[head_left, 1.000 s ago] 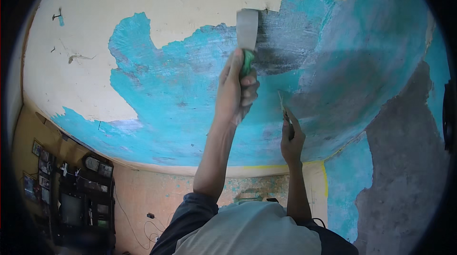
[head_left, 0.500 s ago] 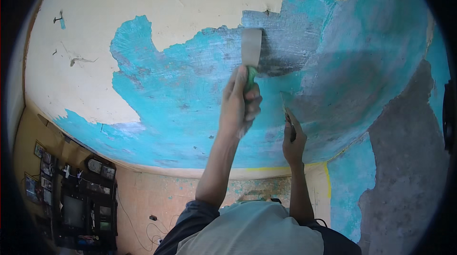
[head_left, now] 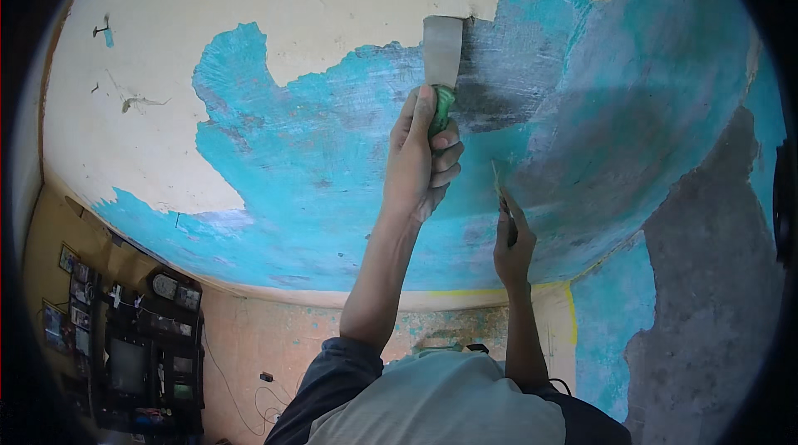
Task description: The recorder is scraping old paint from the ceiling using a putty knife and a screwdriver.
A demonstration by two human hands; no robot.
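My left hand [head_left: 409, 164] is closed around the green handle of a paint scraper [head_left: 443, 50], raised with its broad metal blade up. The blade's top edge meets the ragged border of the cream paint layer [head_left: 332, 9], and its face lies over the exposed turquoise and grey wall surface [head_left: 312, 167]. Lower and to the right, my right hand [head_left: 514, 252] is closed on a thin-bladed tool [head_left: 498, 181], seen nearly edge-on; its exact kind does not show. That tool points upward in front of the turquoise surface.
Nails [head_left: 103, 30] stick out of the cream paint at upper left. A dark shelf unit [head_left: 158, 324] with a screen and frames stands at lower left. Paint flakes and a thin cable lie on the floor [head_left: 241, 333]. A rough grey patch [head_left: 706, 304] covers the wall at right.
My left hand has pushed the scraper upward, its blade now reaching the cream paint's edge over the former grey strip. My right hand has barely moved.
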